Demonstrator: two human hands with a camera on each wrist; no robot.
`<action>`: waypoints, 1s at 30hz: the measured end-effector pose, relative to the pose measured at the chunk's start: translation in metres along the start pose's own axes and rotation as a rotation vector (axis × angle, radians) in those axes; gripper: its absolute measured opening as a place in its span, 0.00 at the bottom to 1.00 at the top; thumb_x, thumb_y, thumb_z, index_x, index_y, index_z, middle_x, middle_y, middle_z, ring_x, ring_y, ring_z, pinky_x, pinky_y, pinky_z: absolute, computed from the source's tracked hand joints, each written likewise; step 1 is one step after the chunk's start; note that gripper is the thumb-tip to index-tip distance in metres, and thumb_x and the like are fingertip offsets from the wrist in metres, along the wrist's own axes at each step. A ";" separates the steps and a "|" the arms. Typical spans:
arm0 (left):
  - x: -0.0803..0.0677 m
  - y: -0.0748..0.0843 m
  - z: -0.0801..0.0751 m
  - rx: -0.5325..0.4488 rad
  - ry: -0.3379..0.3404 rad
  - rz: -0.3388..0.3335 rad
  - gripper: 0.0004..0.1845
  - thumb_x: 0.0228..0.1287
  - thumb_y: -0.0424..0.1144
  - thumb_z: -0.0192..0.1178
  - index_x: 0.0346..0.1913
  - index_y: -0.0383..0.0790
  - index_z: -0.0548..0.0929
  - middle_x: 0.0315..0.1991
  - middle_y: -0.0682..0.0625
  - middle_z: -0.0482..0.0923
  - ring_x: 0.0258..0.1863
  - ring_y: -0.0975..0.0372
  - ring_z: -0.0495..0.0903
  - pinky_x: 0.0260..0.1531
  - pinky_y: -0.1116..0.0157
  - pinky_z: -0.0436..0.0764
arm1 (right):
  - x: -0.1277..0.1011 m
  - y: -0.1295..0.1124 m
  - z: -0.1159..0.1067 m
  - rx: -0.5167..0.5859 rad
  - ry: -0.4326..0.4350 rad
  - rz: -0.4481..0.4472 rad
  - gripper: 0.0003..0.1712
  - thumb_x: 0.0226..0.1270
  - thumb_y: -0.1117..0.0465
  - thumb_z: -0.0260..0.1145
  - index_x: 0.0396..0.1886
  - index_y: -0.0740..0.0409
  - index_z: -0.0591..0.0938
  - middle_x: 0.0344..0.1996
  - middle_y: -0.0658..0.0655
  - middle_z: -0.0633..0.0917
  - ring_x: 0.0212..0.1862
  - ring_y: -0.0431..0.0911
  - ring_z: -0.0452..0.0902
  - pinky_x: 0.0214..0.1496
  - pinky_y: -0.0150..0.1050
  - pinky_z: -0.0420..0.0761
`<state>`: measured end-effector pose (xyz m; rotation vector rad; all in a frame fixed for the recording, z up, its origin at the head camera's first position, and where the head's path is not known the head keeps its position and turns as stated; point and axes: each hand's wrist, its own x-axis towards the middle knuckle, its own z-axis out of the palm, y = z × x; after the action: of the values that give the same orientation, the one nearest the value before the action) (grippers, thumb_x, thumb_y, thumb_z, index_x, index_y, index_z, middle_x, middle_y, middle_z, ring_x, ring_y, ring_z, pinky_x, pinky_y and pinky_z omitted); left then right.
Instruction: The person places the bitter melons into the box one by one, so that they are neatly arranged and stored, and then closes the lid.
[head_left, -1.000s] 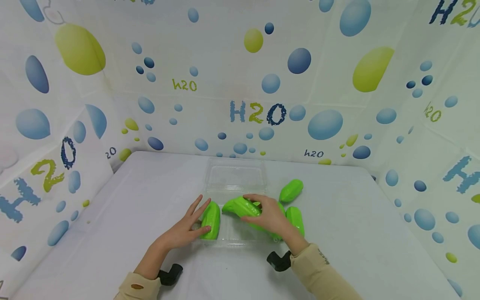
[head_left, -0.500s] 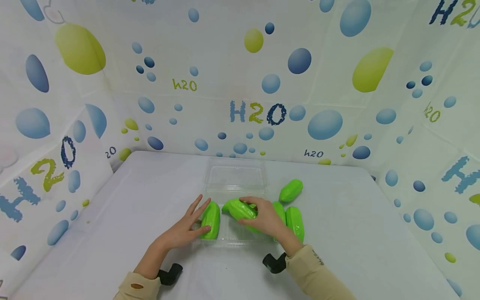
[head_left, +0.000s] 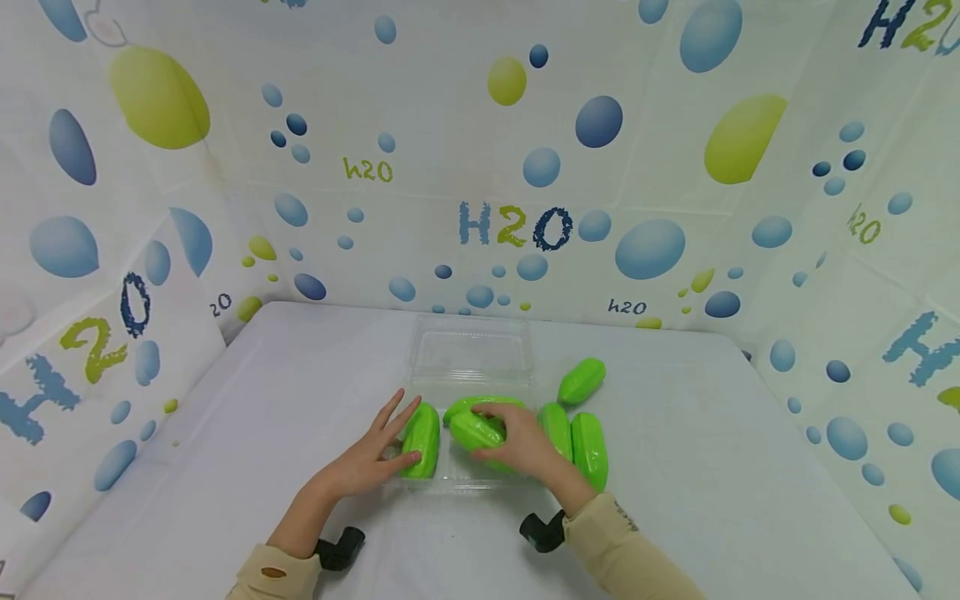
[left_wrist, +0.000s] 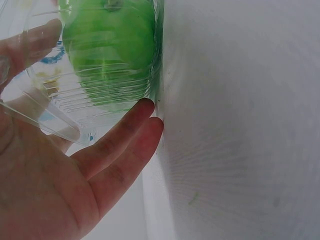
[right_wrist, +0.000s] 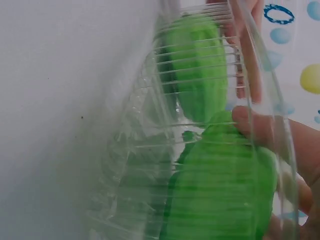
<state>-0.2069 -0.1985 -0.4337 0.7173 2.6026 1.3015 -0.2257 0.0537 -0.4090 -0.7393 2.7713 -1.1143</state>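
In the head view, a clear plastic clamshell box (head_left: 468, 483) lies with its lid (head_left: 472, 346) folded back. My right hand (head_left: 528, 446) grips a glossy green toy vegetable (head_left: 471, 429) inside it, thumb and fingers on opposite sides. Behind that piece another green one (head_left: 491, 401) lies crosswise, partly covered. At the box's left end a green piece (head_left: 424, 442) lies lengthwise. My left hand (head_left: 367, 458) spreads over that end, its thumb near the piece. The left wrist view shows straight fingers (left_wrist: 122, 160) against the box's outer wall. The vegetable's exact kind is unclear.
To the right of the box lie more green pieces: one beside its wall (head_left: 556, 425), one next to that (head_left: 590, 450), and one farther back (head_left: 582, 382). Black wrist mounts (head_left: 341, 549) hang under both forearms. A white cloth (head_left: 675, 433) covers the table.
My right hand has moved left and slightly nearer with its green vegetable, uncovering more of the crosswise piece behind and the piece at the right wall. The left hand has stayed put.
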 end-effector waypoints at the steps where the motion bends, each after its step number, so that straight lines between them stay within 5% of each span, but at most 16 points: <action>1: 0.000 0.000 0.000 -0.001 -0.001 0.001 0.39 0.64 0.44 0.56 0.72 0.41 0.47 0.71 0.38 0.29 0.66 0.37 0.45 0.47 0.43 0.70 | 0.000 0.000 0.001 -0.001 -0.002 0.000 0.34 0.45 0.61 0.75 0.56 0.60 0.75 0.52 0.58 0.78 0.53 0.52 0.71 0.53 0.49 0.70; 30: 0.000 -0.004 0.001 0.021 0.003 0.004 0.39 0.65 0.45 0.55 0.72 0.41 0.46 0.71 0.38 0.29 0.66 0.36 0.43 0.48 0.40 0.68 | 0.001 0.005 0.013 -0.039 -0.037 0.002 0.34 0.41 0.63 0.77 0.53 0.64 0.77 0.49 0.59 0.80 0.54 0.53 0.73 0.55 0.47 0.70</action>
<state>-0.2080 -0.1999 -0.4368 0.7250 2.6223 1.2793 -0.2253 0.0481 -0.4217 -0.7529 2.7705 -1.0380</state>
